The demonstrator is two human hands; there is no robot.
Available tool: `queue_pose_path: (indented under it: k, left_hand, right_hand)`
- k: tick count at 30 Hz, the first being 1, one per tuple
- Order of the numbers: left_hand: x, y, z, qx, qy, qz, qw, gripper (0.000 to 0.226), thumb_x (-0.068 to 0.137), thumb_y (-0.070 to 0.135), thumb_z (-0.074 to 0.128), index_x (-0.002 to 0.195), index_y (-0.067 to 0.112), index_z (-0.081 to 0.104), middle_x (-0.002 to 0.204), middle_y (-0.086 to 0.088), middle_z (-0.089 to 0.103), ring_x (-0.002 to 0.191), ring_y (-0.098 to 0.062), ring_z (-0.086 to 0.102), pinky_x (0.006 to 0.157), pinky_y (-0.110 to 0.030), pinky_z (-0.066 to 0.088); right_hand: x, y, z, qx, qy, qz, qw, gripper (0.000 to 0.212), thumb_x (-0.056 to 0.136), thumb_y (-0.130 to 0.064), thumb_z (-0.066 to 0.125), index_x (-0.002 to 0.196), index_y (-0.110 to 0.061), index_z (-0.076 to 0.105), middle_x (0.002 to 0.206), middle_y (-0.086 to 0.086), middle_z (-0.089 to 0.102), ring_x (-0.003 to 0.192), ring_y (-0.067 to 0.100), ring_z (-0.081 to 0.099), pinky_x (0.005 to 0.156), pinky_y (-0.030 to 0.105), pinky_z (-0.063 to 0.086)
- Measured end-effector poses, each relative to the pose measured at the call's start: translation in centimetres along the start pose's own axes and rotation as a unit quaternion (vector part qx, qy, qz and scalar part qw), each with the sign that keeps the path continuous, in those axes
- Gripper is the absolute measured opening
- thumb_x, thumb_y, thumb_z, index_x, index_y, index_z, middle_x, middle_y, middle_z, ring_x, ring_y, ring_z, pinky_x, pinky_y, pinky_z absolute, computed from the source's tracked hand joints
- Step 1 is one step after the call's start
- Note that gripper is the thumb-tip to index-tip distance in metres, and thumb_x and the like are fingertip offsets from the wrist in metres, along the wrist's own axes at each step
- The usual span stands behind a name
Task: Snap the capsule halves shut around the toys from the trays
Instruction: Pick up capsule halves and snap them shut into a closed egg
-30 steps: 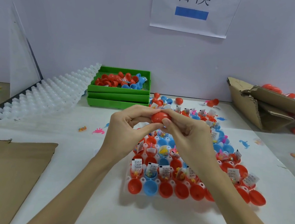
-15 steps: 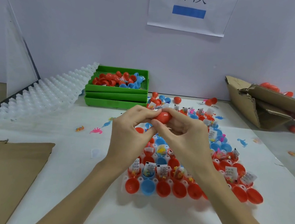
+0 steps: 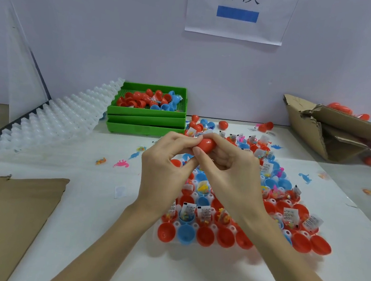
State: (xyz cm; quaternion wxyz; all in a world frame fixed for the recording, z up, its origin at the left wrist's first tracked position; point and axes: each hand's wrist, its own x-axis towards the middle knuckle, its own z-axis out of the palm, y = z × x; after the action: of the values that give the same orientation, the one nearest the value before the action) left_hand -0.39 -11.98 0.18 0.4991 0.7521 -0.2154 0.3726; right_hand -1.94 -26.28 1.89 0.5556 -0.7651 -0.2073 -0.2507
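Note:
A red capsule (image 3: 206, 145) is held above the table between both hands. My left hand (image 3: 166, 170) pinches its left end with thumb and fingers, and my right hand (image 3: 231, 173) curls round its right end. Most of the capsule is hidden by fingers, so its seam cannot be seen. Below the hands lies a white tray (image 3: 178, 226) full of open red and blue capsule halves (image 3: 205, 236), many holding small bagged toys with white labels (image 3: 205, 211).
Stacked green trays (image 3: 145, 123) with loose capsule halves stand at the back. White empty moulded trays (image 3: 47, 123) lean at the left. A torn cardboard box (image 3: 328, 132) sits at the right, brown cardboard (image 3: 9, 214) at the near left. Small loose toys (image 3: 121, 164) dot the table.
Both hands have kept hold of the red capsule and stayed above the tray. The fingers have shifted slightly around it, the right thumb now lying across the front.

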Motion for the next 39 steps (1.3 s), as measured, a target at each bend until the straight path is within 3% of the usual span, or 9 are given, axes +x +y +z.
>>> queue_pose_path:
  k: [14,17,21,25,30,39]
  left_hand:
    - [0.1,0.3,-0.1,-0.039,0.013,-0.035,0.999,0.034,0.081,0.004,0.086,0.115,0.006,0.078,0.104,-0.003,0.075,0.093,-0.017,0.076,0.083,-0.036,0.064]
    - [0.3,0.4,-0.1,-0.04,0.008,-0.043,0.998,0.034,0.082,0.01,0.087,0.115,0.009,0.078,0.105,-0.001,0.075,0.093,-0.013,0.076,0.082,-0.033,0.064]
    - [0.9,0.6,-0.5,-0.077,-0.007,-0.066,0.995,0.04,0.081,0.018,0.088,0.118,0.01,0.077,0.108,0.002,0.077,0.098,-0.013,0.076,0.087,-0.03,0.063]
    - [1.1,0.4,-0.8,-0.103,-0.025,-0.084,0.991,0.041,0.079,0.017,0.088,0.117,0.009,0.077,0.108,0.002,0.078,0.098,-0.012,0.077,0.09,-0.031,0.062]
    - [1.2,0.2,-1.1,-0.098,-0.034,-0.073,0.992,0.041,0.079,0.016,0.087,0.118,0.007,0.077,0.109,-0.001,0.078,0.098,-0.012,0.077,0.089,-0.033,0.063]
    - [0.8,0.0,-1.0,-0.092,-0.034,-0.077,0.992,0.041,0.081,0.016,0.086,0.12,0.009,0.077,0.11,0.0,0.078,0.1,-0.016,0.077,0.091,-0.038,0.063]
  right_hand:
    - [-0.2,-1.0,0.6,0.039,0.04,-0.013,0.998,0.03,0.093,-0.018,0.076,0.114,-0.038,0.067,0.097,-0.019,0.076,0.09,0.0,0.075,0.076,0.014,0.059]
    - [-0.2,-0.8,0.5,0.061,0.042,0.008,0.997,0.023,0.095,-0.017,0.074,0.114,-0.03,0.071,0.096,-0.013,0.078,0.09,0.007,0.076,0.076,0.022,0.062]
    - [0.2,-0.5,0.0,0.164,0.042,0.078,0.983,0.026,0.102,-0.011,0.06,0.126,-0.011,0.071,0.107,-0.001,0.079,0.101,0.015,0.076,0.081,0.027,0.062]
    - [0.4,-0.5,-0.4,0.211,0.023,0.115,0.97,0.024,0.103,-0.009,0.058,0.12,-0.017,0.072,0.108,-0.002,0.079,0.102,0.017,0.076,0.081,0.024,0.061]
    - [0.3,-0.4,-0.2,0.195,0.022,0.102,0.975,0.023,0.102,-0.01,0.059,0.117,-0.021,0.073,0.107,-0.004,0.079,0.101,0.015,0.076,0.08,0.024,0.061]
    - [0.1,0.3,-0.1,0.157,0.016,0.086,0.984,0.028,0.103,-0.008,0.058,0.129,-0.008,0.069,0.108,-0.005,0.079,0.101,0.013,0.076,0.081,0.025,0.062]
